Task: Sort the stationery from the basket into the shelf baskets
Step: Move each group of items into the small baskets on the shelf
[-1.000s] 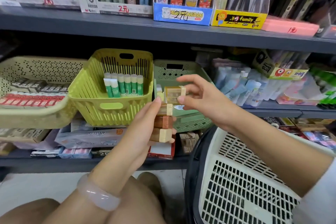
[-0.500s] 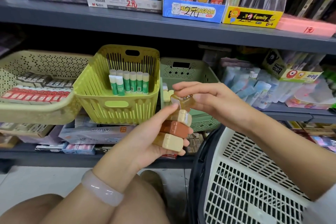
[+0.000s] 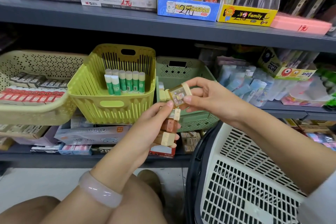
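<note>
My left hand [image 3: 145, 129] grips a stack of small block erasers [image 3: 170, 127], cream and brown, in front of the shelf. My right hand [image 3: 205, 96] pinches one amber eraser with a cartoon print [image 3: 179, 94] just above that stack, over the sage-green shelf basket [image 3: 196, 116]. A few cream erasers [image 3: 161, 92] lie inside that green basket. The white slatted basket [image 3: 245, 174] stands at lower right beside my knee.
A lime basket [image 3: 112, 103] with upright green glue sticks [image 3: 125, 83] sits left of the green one. A beige basket [image 3: 36, 109] with pencil boxes is at far left. Glue packs and display boxes fill the shelves on the right and above.
My right hand has lifted the amber eraser off the top of the stack and turned it flat side up. The left hand has kept hold of the stack.
</note>
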Tool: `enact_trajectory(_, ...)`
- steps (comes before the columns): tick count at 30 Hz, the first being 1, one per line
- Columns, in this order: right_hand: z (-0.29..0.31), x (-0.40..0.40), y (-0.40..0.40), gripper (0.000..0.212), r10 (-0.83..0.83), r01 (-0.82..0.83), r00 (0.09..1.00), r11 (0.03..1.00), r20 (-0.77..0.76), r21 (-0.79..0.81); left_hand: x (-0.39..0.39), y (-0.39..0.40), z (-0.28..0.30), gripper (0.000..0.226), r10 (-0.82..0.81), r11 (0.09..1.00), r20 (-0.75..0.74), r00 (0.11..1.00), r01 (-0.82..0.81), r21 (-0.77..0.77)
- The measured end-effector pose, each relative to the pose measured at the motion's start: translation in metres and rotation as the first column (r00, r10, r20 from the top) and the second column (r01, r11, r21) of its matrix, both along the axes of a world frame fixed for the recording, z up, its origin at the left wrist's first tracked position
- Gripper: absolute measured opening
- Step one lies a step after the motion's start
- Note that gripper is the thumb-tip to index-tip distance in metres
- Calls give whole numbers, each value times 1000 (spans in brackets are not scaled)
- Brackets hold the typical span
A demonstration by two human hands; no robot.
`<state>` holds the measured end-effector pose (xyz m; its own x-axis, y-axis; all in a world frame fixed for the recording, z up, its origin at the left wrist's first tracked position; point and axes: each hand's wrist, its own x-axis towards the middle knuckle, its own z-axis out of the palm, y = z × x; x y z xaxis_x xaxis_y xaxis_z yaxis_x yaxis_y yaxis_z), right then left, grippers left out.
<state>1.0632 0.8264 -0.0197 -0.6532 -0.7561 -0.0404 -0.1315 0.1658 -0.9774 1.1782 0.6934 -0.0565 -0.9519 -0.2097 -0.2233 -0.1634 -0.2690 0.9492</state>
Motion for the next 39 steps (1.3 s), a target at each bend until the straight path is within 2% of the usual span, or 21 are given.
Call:
enact_trajectory(2, 1, -13, -8, 24, -134, 134, 990, 991, -39, 7, 0, -1, 0, 25, -2, 1000, 6, 1000, 2, 25)
enact_trajectory(5, 0, -50, -27, 22, -398, 405, 913, 910, -96, 84, 0, -3, 0, 29, -13, 995, 7, 1000, 13, 100)
enact_trajectory(8, -10, -83, -52, 15, -468, 482, 876, 854, -113, 198, 0, -5, -2, 33, -25, 983, 10, 1000, 23, 180)
enact_trajectory(12, -27, -113, -86, 13, -431, 487, 872, 801, -230, 347, -2, -9, -7, 34, -34, 971, 18, 999, 29, 237)
enact_trajectory(14, -35, -120, -101, 7, -347, 451, 890, 762, -295, 465, -4, -11, -9, 37, -34, 970, 21, 999, 28, 243)
enact_trajectory(16, -45, -120, -111, 24, -264, 419, 904, 701, -337, 577, -5, -13, -10, 40, -37, 968, 24, 999, 29, 251)
enact_trajectory(19, -58, -123, -118, 31, -105, 352, 914, 685, -391, 638, -7, -15, -10, 40, -41, 962, 21, 999, 34, 270)
enact_trajectory(22, -64, -124, -119, 28, -75, 362, 894, 701, -441, 614, -9, -15, -11, 41, -46, 960, 20, 999, 38, 278)
enact_trajectory(26, -62, -122, -111, 26, -136, 326, 924, 767, -358, 552, -10, -14, -10, 45, -49, 958, 25, 998, 40, 283)
enact_trajectory(28, -54, -119, -105, 30, -130, 323, 924, 768, -359, 553, -10, -14, -8, 46, -48, 957, 27, 998, 39, 287)
enact_trajectory(30, -43, -114, -98, 31, -193, 408, 875, 787, -444, 462, -9, -14, -8, 47, -42, 956, 26, 999, 33, 290)
enact_trajectory(31, -36, -107, -93, 30, -248, 416, 871, 830, -423, 371, -9, -14, -7, 48, -40, 956, 24, 999, 31, 291)
enact_trajectory(32, -27, -97, -86, 28, -249, 355, 903, 892, -351, 279, -8, -13, -7, 50, -39, 956, 21, 999, 31, 292)
enact_trajectory(34, -13, -74, -66, 28, -45, 79, 983, 979, -179, 189, -8, -12, -7, 54, -36, 956, 16, 999, 29, 293)
enact_trajectory(37, 0, -47, -34, 29, 305, -291, 951, 935, -42, 204, -7, -9, -5, 55, -31, 953, 6, 1000, 28, 302)
enact_trajectory(39, 4, -38, -21, 29, 415, -393, 908, 892, -56, 224, -8, -8, -3, 55, -21, 947, 12, 1000, 16, 321)
